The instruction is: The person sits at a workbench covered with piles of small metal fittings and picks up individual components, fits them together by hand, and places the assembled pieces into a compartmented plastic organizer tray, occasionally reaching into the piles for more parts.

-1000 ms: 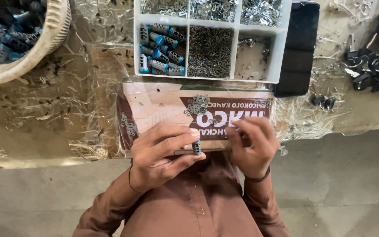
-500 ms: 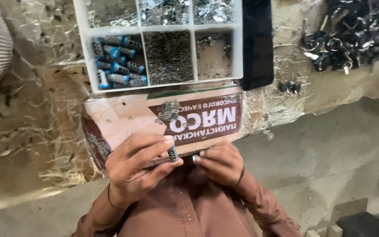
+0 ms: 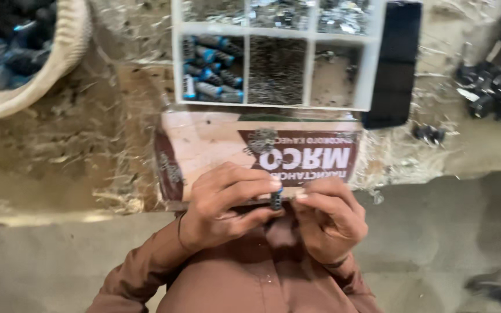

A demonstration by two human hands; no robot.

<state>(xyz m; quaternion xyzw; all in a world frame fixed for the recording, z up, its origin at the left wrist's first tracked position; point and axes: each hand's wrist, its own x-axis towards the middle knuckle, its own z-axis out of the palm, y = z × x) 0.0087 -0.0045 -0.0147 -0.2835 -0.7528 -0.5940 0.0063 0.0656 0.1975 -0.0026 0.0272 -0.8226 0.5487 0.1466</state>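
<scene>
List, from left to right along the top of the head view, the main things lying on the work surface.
Woven basket of dark parts → white compartment tray holding blue-capped pieces → flat black slab against the tray's right side → heap of black parts at the far right.

A divided tray (image 3: 273, 30) lies beyond the cardboard (image 3: 204, 139); a basket (image 3: 59, 58) sits left, a phone (image 3: 394, 69) right of the tray.
</scene>
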